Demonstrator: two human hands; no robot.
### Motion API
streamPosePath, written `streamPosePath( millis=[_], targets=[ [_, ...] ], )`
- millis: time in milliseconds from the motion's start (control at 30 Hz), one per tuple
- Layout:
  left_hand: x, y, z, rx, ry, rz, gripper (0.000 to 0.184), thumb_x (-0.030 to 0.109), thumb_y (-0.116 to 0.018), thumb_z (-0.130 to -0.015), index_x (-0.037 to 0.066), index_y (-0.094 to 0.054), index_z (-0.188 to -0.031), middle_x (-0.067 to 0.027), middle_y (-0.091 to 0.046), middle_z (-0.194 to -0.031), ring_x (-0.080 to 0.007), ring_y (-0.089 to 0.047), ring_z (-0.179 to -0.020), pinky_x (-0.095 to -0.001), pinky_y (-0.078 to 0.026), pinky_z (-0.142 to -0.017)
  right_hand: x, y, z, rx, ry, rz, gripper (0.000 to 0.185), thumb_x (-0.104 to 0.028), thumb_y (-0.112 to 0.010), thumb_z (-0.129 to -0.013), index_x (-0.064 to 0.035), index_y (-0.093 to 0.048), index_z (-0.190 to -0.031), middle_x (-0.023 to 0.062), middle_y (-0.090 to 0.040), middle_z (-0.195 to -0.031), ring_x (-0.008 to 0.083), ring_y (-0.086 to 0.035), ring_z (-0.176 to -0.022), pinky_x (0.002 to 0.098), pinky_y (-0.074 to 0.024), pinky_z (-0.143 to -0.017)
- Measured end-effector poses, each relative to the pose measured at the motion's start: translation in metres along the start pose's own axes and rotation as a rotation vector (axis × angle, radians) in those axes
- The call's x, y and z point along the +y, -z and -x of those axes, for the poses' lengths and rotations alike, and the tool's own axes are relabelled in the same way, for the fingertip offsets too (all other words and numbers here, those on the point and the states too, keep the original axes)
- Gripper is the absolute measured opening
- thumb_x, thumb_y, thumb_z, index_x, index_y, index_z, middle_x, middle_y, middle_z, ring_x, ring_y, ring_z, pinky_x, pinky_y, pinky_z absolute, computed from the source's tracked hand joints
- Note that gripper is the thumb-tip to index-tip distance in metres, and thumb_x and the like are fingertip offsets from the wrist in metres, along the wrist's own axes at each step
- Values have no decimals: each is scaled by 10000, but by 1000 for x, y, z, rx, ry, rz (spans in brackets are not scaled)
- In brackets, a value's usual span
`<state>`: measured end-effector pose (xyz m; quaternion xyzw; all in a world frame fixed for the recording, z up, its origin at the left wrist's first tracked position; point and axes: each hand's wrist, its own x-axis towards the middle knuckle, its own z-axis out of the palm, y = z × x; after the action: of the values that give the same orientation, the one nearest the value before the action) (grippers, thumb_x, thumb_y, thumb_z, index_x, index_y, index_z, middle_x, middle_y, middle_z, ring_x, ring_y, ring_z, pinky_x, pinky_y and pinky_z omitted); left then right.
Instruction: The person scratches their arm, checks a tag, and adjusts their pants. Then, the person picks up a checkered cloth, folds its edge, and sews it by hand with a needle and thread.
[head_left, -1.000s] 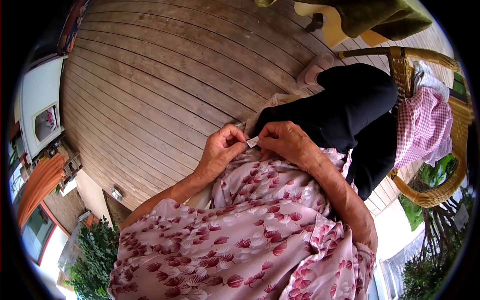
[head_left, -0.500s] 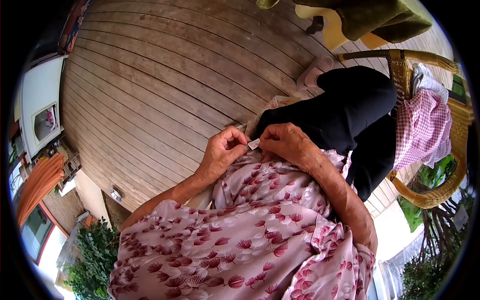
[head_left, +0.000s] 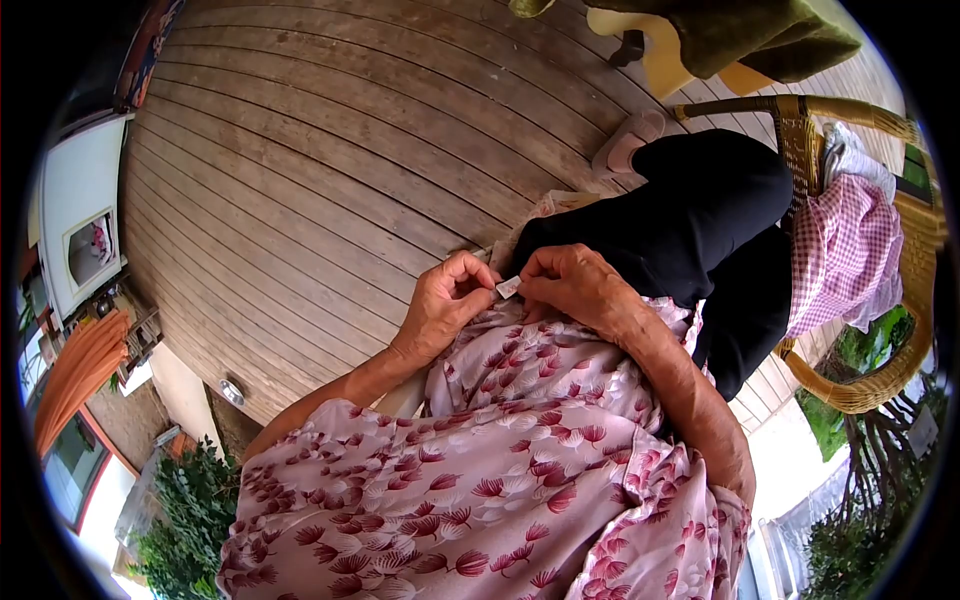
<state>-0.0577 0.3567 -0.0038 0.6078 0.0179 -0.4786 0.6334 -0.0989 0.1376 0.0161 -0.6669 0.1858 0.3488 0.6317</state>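
Between my two hands, above my lap, is a small white tag [head_left: 508, 288] with faint reddish marks. My left hand [head_left: 448, 305] pinches its left end between thumb and forefinger. Closed on the opposite end is my right hand [head_left: 580, 290], its fingertips almost meeting the left ones. Whether the tag is attached to cloth below is hidden. Under the hands lies the bunched pink shirt [head_left: 510, 440] with a red leaf print. Beyond it are the black trousers [head_left: 700, 200] on my legs.
A wicker chair [head_left: 868, 398] stands at right, with a pink checked cloth [head_left: 850, 250] over it. A green-brown cloth [head_left: 750, 35] hangs at the top. Wooden decking [head_left: 330, 150] stretches ahead and left. A leafy plant [head_left: 185, 520] is at lower left.
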Motion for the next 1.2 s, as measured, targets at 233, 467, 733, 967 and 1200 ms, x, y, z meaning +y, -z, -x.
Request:
streamPosePath(
  millis=[233,467,733,967,1200],
  targets=[
    [1,-1,0,19,-3,5,100,-32,-615,-865,34,-581,-933,-23,-621,-983,-41,-545,-866,-205,-461,-794,0,0,0,2,20,10,187,-160,-669,-848,25,-691,-864,96,-726,-735,168,-725,-695,272,-538,-682],
    [0,-1,-1,23,-7,-20,100,-31,-613,-863,36,-583,-931,-20,-622,-986,-38,-542,-862,-203,-458,-792,-1,2,0,-6,2,-2,191,-164,-665,-853,25,-692,-865,94,-730,-740,165,-726,-694,265,-538,-685],
    [-4,-1,-3,23,-48,-45,112,-4,-640,-874,27,-595,-972,-10,-627,-961,-43,-551,-821,-206,-467,-769,-2,1,1,-10,9,-15,209,-168,-651,-864,34,-694,-894,92,-732,-743,156,-722,-690,265,-538,-683],
    [2,-4,-5,74,-197,-425,141,112,-673,-915,-2,-649,-995,30,-604,-768,-41,-505,-663,-216,-444,-620,-7,0,9,-22,-6,-194,201,-132,-613,-912,57,-660,-963,122,-721,-796,187,-733,-722,263,-555,-663],
    [4,5,0,99,14,-145,204,182,-607,-967,-13,-654,-934,44,-543,-729,-22,-431,-647,-210,-353,-554,-2,22,61,324,29,61,145,-86,-580,-946,28,-643,-1009,113,-721,-846,177,-738,-823,264,-554,-732]
  ],
)
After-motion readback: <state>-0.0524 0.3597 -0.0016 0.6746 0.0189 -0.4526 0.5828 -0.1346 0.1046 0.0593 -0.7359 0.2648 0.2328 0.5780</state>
